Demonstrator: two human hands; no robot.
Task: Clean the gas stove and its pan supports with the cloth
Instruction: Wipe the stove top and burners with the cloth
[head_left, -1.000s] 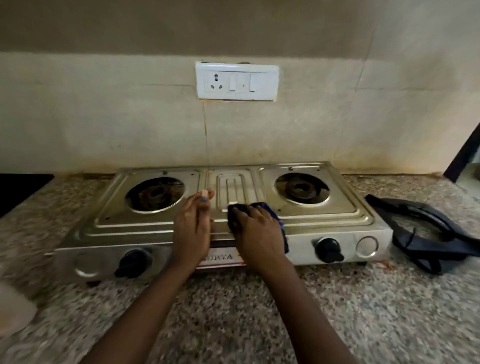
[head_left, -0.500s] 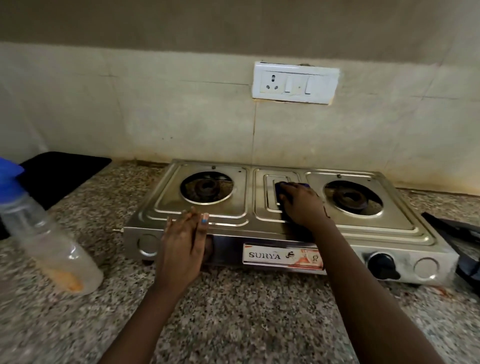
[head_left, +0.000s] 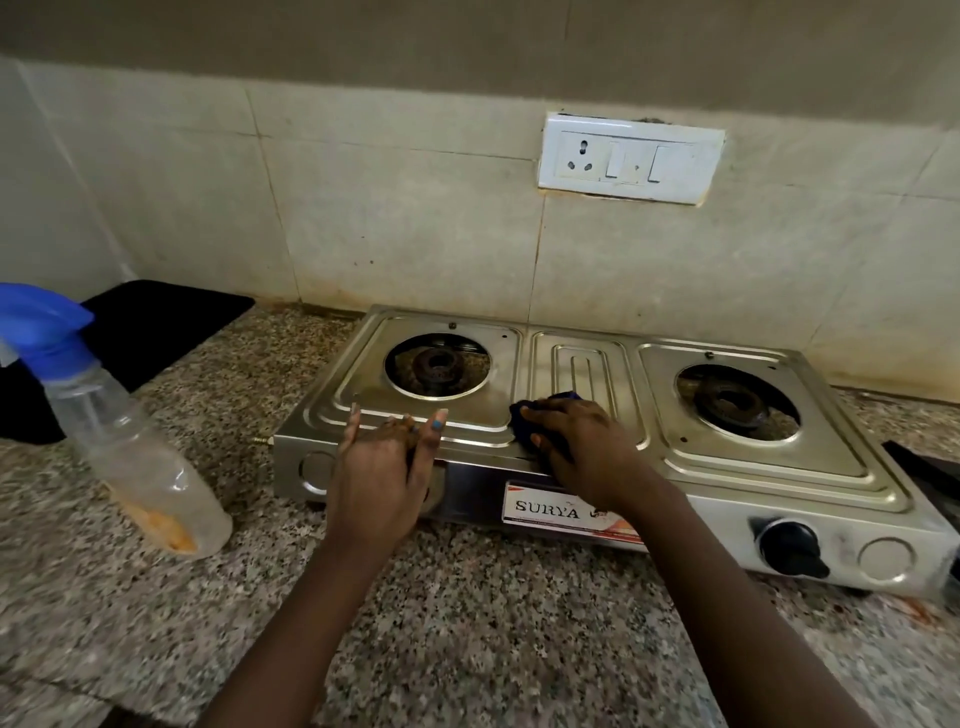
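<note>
Two hands engaged: our right hand presses the soft, limp cloth, fingers curled on it; our left hand, fingers straight, steadies the rigid, slippery stove.

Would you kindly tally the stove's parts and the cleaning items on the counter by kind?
Burners: 2
Control knobs visible: 1
Spray bottles: 1
Cloths: 1, under the right hand
Total: 5
</note>
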